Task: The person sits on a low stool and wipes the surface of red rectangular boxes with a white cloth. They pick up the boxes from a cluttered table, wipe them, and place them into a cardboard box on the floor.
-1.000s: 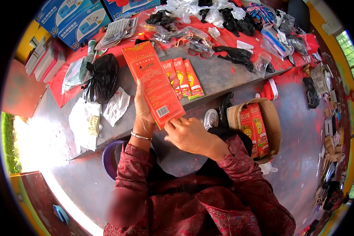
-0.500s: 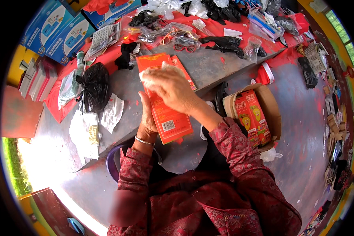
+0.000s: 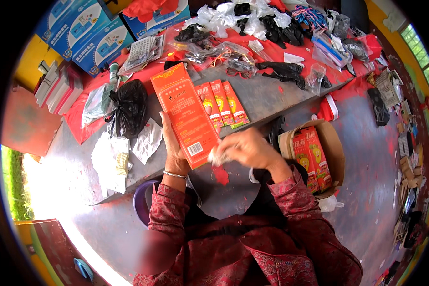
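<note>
A tall flat orange-red box [image 3: 182, 114] with gold patterning and a barcode stands tilted in front of me. My left hand [image 3: 172, 148] grips it from the left and behind, with fingertips showing at its right edge. By the lower right corner of the box, my right hand [image 3: 253, 150] is closed on a crumpled white cloth [image 3: 218, 156]. Behind the held box, slim red boxes with yellow cartoon pictures [image 3: 234, 105] lie side by side on the grey table [image 3: 267, 102].
An open cardboard carton [image 3: 339, 162] with similar red boxes stands at my right. Left of my hands are a tied black plastic bag [image 3: 128, 107] and crumpled white paper [image 3: 148, 141]. Plastic bags [image 3: 283, 74] litter the red cloth at the back, with blue cartons [image 3: 102, 45] behind left.
My right hand has come off the upper face of the box and moved down and right with the cloth. More slim red boxes on the table have come into view.
</note>
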A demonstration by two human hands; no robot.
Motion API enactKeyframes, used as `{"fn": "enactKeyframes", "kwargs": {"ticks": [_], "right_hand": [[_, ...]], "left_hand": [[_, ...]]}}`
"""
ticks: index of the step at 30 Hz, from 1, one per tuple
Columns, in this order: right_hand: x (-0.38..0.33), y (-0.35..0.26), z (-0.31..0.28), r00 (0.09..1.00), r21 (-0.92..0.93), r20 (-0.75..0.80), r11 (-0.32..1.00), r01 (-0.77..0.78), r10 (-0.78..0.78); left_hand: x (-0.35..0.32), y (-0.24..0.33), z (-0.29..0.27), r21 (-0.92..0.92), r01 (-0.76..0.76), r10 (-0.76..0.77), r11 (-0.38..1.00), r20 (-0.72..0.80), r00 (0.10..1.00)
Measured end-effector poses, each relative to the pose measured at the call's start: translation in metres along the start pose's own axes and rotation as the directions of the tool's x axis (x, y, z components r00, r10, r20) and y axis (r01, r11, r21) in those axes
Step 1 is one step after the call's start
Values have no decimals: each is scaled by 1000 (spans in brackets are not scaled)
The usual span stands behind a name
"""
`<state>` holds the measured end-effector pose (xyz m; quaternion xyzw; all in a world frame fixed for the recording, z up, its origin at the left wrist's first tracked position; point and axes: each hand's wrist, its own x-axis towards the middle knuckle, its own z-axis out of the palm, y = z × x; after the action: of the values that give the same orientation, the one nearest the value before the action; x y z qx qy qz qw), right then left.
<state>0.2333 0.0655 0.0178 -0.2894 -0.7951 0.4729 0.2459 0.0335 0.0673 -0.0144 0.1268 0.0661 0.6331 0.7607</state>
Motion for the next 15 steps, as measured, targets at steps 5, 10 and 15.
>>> {"fn": "enactKeyframes", "kwargs": {"ticks": [5,10,15], "right_hand": [[21,3,-45,616,367,-777,890,271,132],[48,-13,-38,614,-335,-679,915,226,-401],[56,20,-19,720,-658,-416,730,183,-555]], "left_hand": [[-4,-23,15,-29,258,-256,966,50,965],[-15,-42,2,76,425,-426,902,-11,905],[-17,-46,-10,1,539,-536,843,-100,838]]}}
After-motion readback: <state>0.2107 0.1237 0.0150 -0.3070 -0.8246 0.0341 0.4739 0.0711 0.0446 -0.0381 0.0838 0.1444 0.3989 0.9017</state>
